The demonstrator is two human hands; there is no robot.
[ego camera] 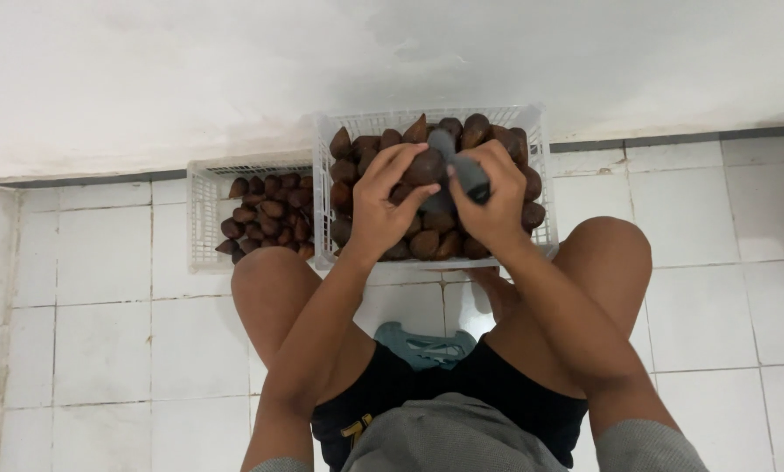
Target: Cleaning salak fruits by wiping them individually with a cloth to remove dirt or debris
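Observation:
My left hand [381, 203] grips a brown scaly fruit [426, 166] above a white plastic basket [539, 131] heaped with the same kind of fruit. My right hand [495, 197] holds a grey cloth [463, 171] pressed against that fruit. Both hands meet over the middle of the basket, which stands on the white tiled floor in front of my crossed legs.
A second, lower white basket [201, 218] to the left holds a smaller layer of brown fruit [269, 214]. A white wall rises right behind both baskets. A teal object [422, 343] lies between my legs. White tiles [715, 262] spread left and right.

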